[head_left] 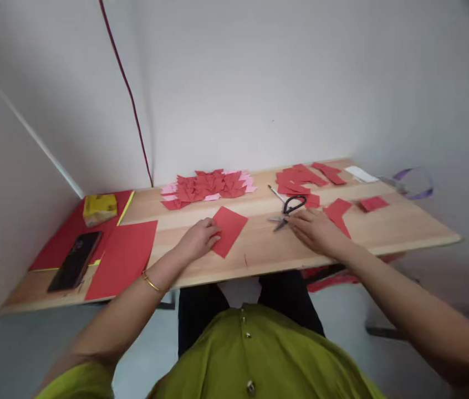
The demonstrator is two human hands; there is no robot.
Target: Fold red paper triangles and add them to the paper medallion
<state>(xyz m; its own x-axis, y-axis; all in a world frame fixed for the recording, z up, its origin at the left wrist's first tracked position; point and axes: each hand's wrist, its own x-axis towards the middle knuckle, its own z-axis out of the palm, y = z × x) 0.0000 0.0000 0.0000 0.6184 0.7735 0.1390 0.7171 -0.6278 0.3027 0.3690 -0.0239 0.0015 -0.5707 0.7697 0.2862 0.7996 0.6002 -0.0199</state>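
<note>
Near the middle of the table, my left hand (pixel 199 238) pinches the left edge of a red paper rectangle (pixel 233 226), which lies at a slant. To its right, the fingers of my right hand (pixel 314 231) are closed at the pair of scissors (pixel 288 213). One black handle loop shows above my fingers, and the blades point left, spread apart. The other loop is hidden by my hand. Just behind the scissors lies a thin pen-like stick (pixel 276 193). A cut red paper piece (pixel 340 215) lies beside my right hand.
Folded red and pink paper pieces (pixel 212 185) are heaped by the wall. Red scraps (pixel 301 178) lie at the back right, near a purple-edged tape roll (pixel 415 185). At left are large red sheets (pixel 124 255), a phone (pixel 75 260) and a yellow packet (pixel 100 209).
</note>
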